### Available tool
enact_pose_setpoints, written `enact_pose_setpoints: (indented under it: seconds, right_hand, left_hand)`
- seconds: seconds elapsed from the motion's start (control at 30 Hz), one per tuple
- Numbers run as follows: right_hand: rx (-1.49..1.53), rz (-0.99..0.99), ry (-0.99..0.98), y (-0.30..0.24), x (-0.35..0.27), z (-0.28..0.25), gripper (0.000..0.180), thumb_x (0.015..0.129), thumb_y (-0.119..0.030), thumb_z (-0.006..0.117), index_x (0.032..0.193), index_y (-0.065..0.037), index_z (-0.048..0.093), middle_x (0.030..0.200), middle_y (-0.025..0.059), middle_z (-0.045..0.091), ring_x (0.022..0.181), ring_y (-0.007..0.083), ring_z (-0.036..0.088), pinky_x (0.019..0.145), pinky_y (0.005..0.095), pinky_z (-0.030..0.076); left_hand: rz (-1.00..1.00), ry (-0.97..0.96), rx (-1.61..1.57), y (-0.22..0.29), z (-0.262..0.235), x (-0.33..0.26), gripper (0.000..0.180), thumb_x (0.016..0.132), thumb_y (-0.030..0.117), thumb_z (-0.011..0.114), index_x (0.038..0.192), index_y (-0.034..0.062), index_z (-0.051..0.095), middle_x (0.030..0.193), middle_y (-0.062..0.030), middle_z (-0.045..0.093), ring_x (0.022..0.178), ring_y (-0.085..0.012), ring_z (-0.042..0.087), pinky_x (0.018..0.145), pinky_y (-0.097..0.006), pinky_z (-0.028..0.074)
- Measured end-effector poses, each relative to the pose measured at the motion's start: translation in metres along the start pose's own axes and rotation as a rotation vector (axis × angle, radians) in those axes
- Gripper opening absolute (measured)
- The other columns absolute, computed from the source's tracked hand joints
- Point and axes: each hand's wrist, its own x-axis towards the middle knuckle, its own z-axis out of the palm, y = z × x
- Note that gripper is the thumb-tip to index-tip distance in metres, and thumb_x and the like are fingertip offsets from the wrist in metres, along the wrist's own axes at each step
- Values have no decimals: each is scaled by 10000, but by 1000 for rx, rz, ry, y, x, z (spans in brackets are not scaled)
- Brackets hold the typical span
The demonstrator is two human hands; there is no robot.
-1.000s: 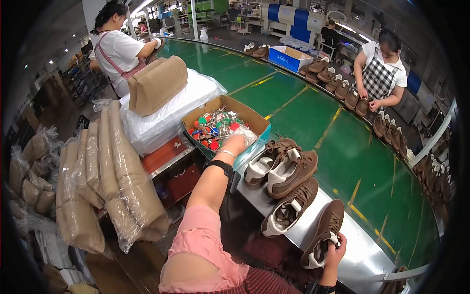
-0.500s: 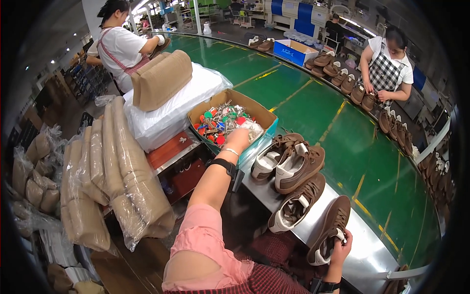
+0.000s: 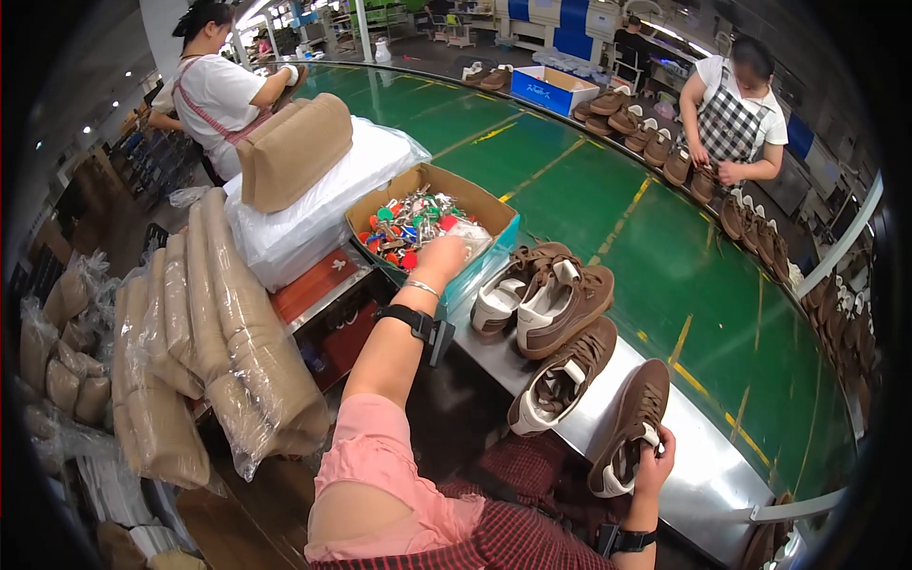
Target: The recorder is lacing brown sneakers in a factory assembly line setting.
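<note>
My left hand [image 3: 443, 258] is at the near right corner of an open cardboard box [image 3: 508, 245], with its fingers curled inward beside a clear plastic bag [image 3: 467, 234]. Whatever those fingers grip is hidden. Small metal pieces with red, green and blue round heads [image 3: 404, 223] fill the box. At the lower right, my right hand [image 3: 654, 463] grips the opening of a brown lace-up shoe [image 3: 627, 418] with a white heel, by its light tongue and collar. The shoe rests on a metal ledge [image 3: 708, 484]. Three similar shoes [image 3: 567, 373] stand between it and the box.
A green conveyor [image 3: 655, 275] curves past the ledge. Beyond it, a co-worker [image 3: 736, 114] handles shoes in a row; another [image 3: 218, 95] stands far left. Brown padded bundles in plastic [image 3: 252, 370] lean on my left, below a white wrapped stack [image 3: 313, 204]. A blue box [image 3: 554, 90] sits across.
The whole view has shifted slightly, so things appear further left and higher. My left hand stays in the box, and my right hand keeps its hold on the shoe.
</note>
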Motion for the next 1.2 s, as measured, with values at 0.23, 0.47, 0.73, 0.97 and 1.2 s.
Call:
enact_pose_setpoints:
  seconds: [0.23,0.47,0.73,0.97,1.2]
  right_hand:
    - [22,-30,34,8,-1,-1,307,808,-51,611,1101,2,534,1056,65,548,969,164,521,843,278,434]
    - [80,8,7,-8,-16,-3,321,833,-63,613,1130,20,523,1067,95,548,996,174,526,835,295,459]
    - [-276,-165,69,-3,-21,-5,383,768,-76,620,1136,2,550,1101,170,578,1045,298,534,925,373,401]
    - [-226,-527,31,-76,-30,-14,278,728,-41,659,1000,-34,601,1098,144,577,988,296,552,875,372,430]
    - [307,-342,-348,-103,-44,-29,194,820,-72,634,1007,-23,625,951,76,569,860,178,555,769,298,448]
  left_hand:
    - [7,224,-52,1,4,-21,164,780,182,560,856,56,632,856,-189,640,835,-356,621,736,-462,491]
    - [6,390,-310,-13,2,-34,134,784,148,584,860,40,604,789,-181,637,777,-357,620,689,-458,488]
    - [57,-301,-1557,104,-76,-132,205,855,70,588,1037,-22,569,819,-84,627,648,-151,595,607,-264,495]
    - [253,-1106,-1656,185,-27,-208,390,831,-22,592,1201,-4,470,883,-115,642,733,-163,619,651,-263,511]
    - [201,-1397,-1647,250,3,-245,471,843,27,589,1278,20,410,882,-102,632,730,-152,616,619,-243,513]
